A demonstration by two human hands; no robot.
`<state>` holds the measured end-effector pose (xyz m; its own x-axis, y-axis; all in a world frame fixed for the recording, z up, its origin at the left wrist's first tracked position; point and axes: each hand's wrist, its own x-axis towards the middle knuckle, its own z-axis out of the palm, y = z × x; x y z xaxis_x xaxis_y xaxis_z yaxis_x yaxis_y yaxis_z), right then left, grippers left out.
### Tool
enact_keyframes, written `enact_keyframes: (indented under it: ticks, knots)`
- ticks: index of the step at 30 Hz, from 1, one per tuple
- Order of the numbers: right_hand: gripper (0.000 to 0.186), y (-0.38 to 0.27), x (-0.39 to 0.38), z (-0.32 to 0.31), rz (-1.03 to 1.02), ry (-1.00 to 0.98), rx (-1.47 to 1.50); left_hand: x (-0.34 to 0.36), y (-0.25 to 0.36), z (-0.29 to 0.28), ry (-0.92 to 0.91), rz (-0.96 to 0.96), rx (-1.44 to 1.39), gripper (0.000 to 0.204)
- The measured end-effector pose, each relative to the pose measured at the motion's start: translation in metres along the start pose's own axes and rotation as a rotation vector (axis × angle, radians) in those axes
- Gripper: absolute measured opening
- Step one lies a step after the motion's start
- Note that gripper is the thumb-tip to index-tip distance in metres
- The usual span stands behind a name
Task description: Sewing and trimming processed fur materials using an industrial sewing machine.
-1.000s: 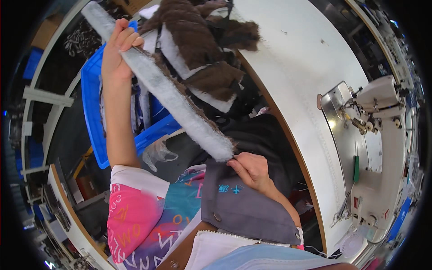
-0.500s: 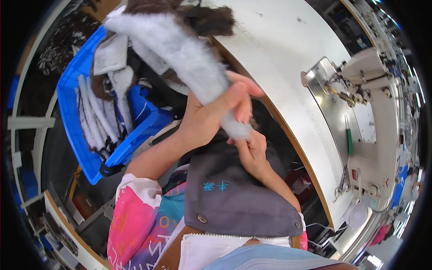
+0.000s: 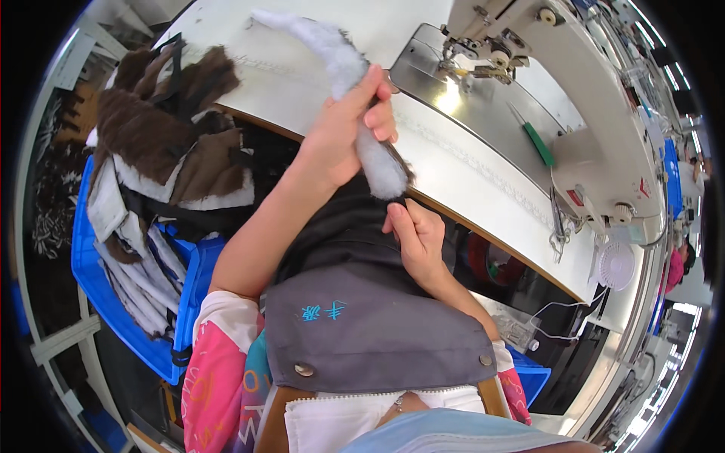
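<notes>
A worker's two bare hands hold a narrow strip of white pile (image 3: pixel 343 64), edged along one side with brown fur, above the near edge of a white tabletop (image 3: pixel 279 94). The left hand (image 3: pixel 336 143) is wrapped around the strip's lower half, the thumb and fingers closed on it, while the upper end bends off toward the tabletop's far edge. The right hand (image 3: pixel 419 238) is closed at the strip's lower end, thumb and forefinger pinching its dark tip.

To the left, below the tabletop's left end, a blue plastic bin (image 3: pixel 155 353) holds a bundle of similar white strips (image 3: pixel 140 291), laid side by side along its length (some show brown at their edges). A heap of brown fur pieces (image 3: pixel 143 132), several with white borders, covers the bin's far end and reaches onto the tabletop's left end, black straps tangled among them. A second blue bin (image 3: pixel 532 374) shows in part below the tabletop's near right corner; its contents cannot be made out.

A white sewing machine (image 3: pixel 604 113) stands along the tabletop's right side, a green-handled pointed tool (image 3: pixel 538 145) lying on its metal plate (image 3: pixel 472 109). A small white fan (image 3: pixel 615 266) sits by the tabletop's near right corner.
</notes>
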<state>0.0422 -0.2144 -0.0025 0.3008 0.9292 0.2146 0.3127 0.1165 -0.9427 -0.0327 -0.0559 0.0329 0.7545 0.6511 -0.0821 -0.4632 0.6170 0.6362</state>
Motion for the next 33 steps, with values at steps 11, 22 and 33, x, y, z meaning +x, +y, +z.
enact_keyframes:
  ticks: [11, 22, 33]
  knots:
    - [0.021, 0.021, 0.000, -0.008, -0.053, 0.120, -0.220, -0.046, -0.049, -0.027, 0.042, -0.257, 0.319, 0.023]
    - [0.023, 0.028, -0.019, -0.006, -0.127, 0.090, -0.163, -0.050, -0.061, -0.027, 0.065, -0.117, 0.002, 0.020]
    - [0.016, 0.033, -0.029, -0.010, -0.077, 0.050, -0.180, -0.049, -0.067, -0.035, 0.056, -0.135, 0.061, 0.022]
